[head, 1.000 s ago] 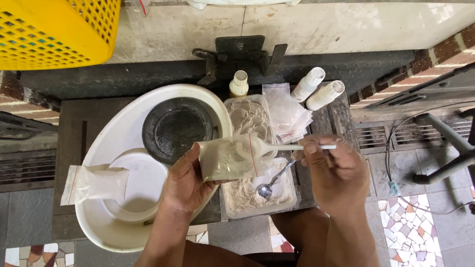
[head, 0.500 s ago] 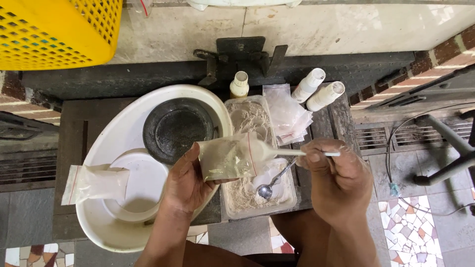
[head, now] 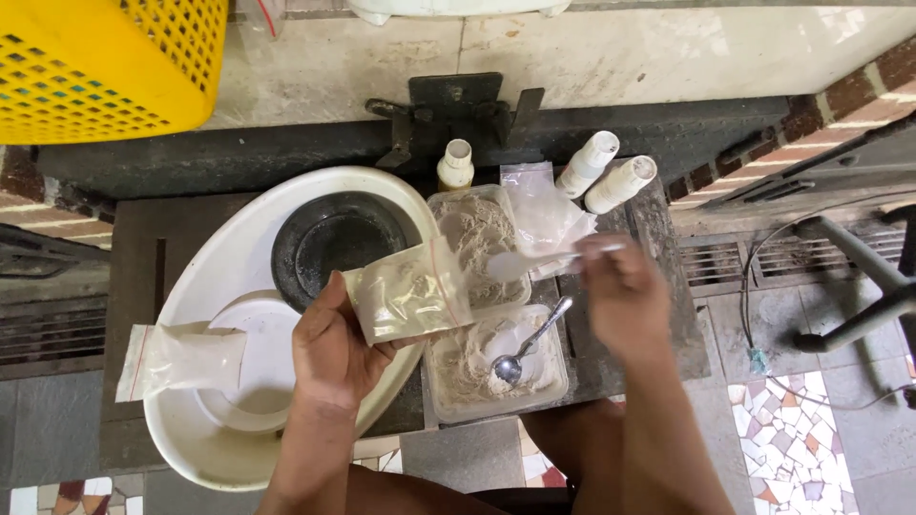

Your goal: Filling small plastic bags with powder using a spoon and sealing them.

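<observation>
Nearest the camera, the person's 2 forearms rise from the bottom edge over a dark counter (head: 134,286). At the lower middle, the left hand (head: 334,353) has its grip pressed together on a small clear zip bag (head: 408,291) partly filled with pale powder; the bag is tilted, its sealed edge up and to the right, held above the rim of a large white basin (head: 191,439). Just to the right, the right hand (head: 620,291) is blurred, its grip pinching the handle of a white plastic spoon (head: 530,264) whose bowl points left, close to the bag's mouth but apart from it.

Below the spoon, a clear plastic tub (head: 496,367) holds pale powder, and a metal spoon (head: 530,343) lies in it, bowl down in the powder. A 2nd tub (head: 477,238) of the same powder sits just behind it, touching it. Left of the hand, another filled bag (head: 176,358) rests across the basin's rim and a white lid-like dish (head: 258,362) inside the basin. A black round dish (head: 329,243) lies further back in the basin.

Behind the tubs lie empty clear bags (head: 544,215), then 3 small white bottles: 1 upright (head: 455,164), 2 tipped over (head: 603,172). A black metal bracket (head: 456,110) stands beyond them, and a yellow perforated basket (head: 105,62) fills the far left corner
</observation>
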